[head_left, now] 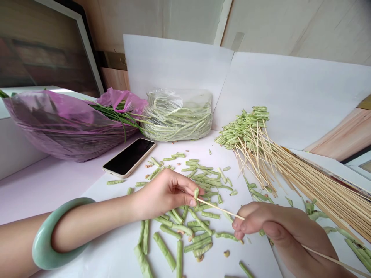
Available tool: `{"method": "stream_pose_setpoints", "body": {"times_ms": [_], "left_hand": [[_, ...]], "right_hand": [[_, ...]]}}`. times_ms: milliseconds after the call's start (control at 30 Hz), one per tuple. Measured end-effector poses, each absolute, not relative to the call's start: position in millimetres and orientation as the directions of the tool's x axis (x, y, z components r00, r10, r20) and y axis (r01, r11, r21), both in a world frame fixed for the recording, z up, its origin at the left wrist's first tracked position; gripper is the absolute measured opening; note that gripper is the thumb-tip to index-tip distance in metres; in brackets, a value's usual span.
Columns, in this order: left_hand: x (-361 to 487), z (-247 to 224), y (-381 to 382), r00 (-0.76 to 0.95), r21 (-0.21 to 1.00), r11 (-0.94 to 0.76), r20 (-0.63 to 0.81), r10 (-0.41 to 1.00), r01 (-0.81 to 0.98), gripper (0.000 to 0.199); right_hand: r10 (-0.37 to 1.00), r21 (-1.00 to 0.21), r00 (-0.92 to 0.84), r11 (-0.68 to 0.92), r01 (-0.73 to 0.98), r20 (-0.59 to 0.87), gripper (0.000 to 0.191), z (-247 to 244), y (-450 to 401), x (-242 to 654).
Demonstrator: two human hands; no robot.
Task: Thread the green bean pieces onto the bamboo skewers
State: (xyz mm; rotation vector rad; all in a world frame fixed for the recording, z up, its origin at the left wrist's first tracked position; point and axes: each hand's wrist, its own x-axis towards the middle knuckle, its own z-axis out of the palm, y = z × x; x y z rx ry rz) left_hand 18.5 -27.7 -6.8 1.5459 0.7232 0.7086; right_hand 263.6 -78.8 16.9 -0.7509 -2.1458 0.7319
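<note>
While a short, pale-green cut length of bean (196, 193) is pinched between the thumb and fingers of the left hand (168, 191), a thin, straw-coloured wooden skewer (218, 206) is brought against it from four o'clock. The left grip is closed to the width of the piece, which sits at the fingertips, at three o'clock from the hand. The skewer is gripped by the curled right hand (286, 227), and its tail is seen emerging beyond the palm toward four o'clock.

The step in hand is judged to be the threading of the piece; whether the tip is through cannot be told. For the next move, a firm pinch and a straight, gentle push along the skewer seem to be called for, as the pod could be split by a skewed one.

From the left hand, finished green-tipped skewers (243, 129) are heaped at two o'clock, bare straw-coloured skewers (319, 185) are laid at three, and loose pale-green bean lengths (164, 251) are scattered at six on white sheeting (113, 251).
</note>
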Motion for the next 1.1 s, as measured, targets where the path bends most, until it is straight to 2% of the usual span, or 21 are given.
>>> {"method": "stream_pose_setpoints", "body": {"times_ms": [133,300,467,633,767,867,967,1100], "left_hand": [[19,-4,-30,0.618,0.994,-0.083,0.022,0.786,0.07,0.012],[20,7,-36,0.679,0.966,-0.198,0.034,0.733,0.165,0.014],[22,11,-43,0.746,0.934,-0.291,0.042,0.665,0.206,0.02],[22,12,-48,0.758,0.909,-0.382,0.13,0.639,0.167,0.022],[19,13,-41,0.638,0.895,-0.406,0.203,0.742,0.187,0.029],[14,13,-29,0.498,0.855,-0.391,0.189,0.846,0.339,0.026],[10,14,-21,0.504,0.723,-0.426,0.124,0.855,0.544,0.018],[8,19,-26,0.63,0.427,-0.591,0.062,0.774,0.684,0.013]], "right_hand": [[0.701,-0.717,-0.569,0.648,0.257,0.43,0.026,14,-79,263],[0.688,-0.779,-0.606,0.603,0.172,0.399,0.025,9,-79,257],[0.654,-0.786,-0.626,0.61,0.104,0.425,0.025,2,-81,248],[0.659,-0.781,-0.613,0.615,0.105,0.437,0.026,-1,-86,244],[0.729,-0.746,-0.459,0.638,0.189,0.507,0.029,4,-89,245],[0.724,-0.667,-0.367,0.685,0.292,0.584,0.032,10,-89,246],[0.725,-0.656,-0.349,0.687,0.312,0.594,0.03,13,-86,246],[0.731,-0.685,-0.367,0.675,0.273,0.575,0.028,9,-84,249]]}}
